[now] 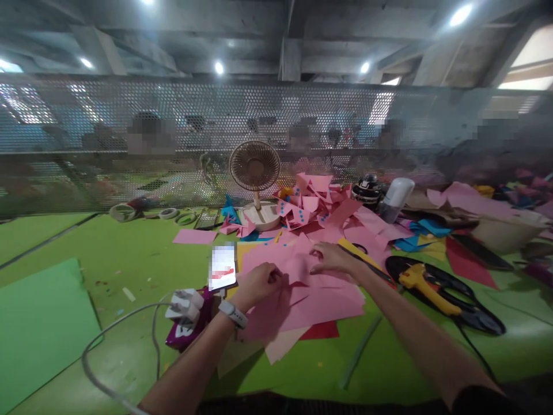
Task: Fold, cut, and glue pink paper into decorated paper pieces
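Observation:
My left hand (259, 281), with a light watch (233, 314) on its wrist, has its fingers curled at the left side of a folded pink paper (299, 262). Facing it, my right hand (333, 258) bends its thumb and fingers at that paper's right side. The exact grip is partly hidden, since pink lies on pink. Both hands are over a stack of pink paper sheets (332, 302), with a red sheet (322, 331) showing under its near edge. A lit phone (223, 266) lies just left of my left hand.
Behind the hands stand a fan (254, 167) and a heap of folded pink pieces (309, 202). A yellow-and-black glue gun (417, 279) lies right, near a spray bottle (396, 199). A purple power strip (185, 334) with a white plug and cable sits left, beyond it a green sheet (43, 328).

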Demonstrator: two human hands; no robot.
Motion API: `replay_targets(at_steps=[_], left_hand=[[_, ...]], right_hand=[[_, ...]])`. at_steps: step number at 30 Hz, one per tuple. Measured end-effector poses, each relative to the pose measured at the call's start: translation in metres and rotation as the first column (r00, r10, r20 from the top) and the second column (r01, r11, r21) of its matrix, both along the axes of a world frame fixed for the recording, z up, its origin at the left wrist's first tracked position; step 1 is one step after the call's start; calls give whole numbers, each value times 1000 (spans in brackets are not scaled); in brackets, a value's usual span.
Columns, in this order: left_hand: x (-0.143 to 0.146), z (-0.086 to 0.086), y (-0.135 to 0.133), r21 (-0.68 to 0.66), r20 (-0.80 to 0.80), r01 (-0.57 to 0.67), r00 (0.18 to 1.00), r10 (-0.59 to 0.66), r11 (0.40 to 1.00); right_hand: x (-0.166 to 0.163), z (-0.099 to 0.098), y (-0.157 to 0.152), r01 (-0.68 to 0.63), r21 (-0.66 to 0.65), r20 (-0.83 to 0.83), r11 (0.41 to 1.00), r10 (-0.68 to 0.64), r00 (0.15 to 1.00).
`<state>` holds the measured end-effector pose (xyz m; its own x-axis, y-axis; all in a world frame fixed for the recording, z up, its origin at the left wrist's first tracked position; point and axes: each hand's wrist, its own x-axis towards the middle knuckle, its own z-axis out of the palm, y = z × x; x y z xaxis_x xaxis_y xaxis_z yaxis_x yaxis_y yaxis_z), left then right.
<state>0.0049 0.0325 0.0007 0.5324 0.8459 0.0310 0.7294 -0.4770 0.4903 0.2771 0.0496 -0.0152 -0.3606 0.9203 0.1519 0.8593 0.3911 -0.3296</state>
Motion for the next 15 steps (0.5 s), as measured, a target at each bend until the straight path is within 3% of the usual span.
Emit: replay_targets(at_steps=[4, 8, 15], left_hand=[[7, -1, -9, 89, 45, -86, 996, 83, 992], [11, -4, -17, 229, 47, -94, 995, 85, 969], [15, -10, -21, 241, -59, -33, 997, 49, 970]], right_hand=[[9, -1, -5, 35, -59, -46, 998, -38, 998], [28, 8, -6, 121, -74, -69, 990, -126, 990], [20, 6, -15, 169, -132, -20, 977, -173, 985]])
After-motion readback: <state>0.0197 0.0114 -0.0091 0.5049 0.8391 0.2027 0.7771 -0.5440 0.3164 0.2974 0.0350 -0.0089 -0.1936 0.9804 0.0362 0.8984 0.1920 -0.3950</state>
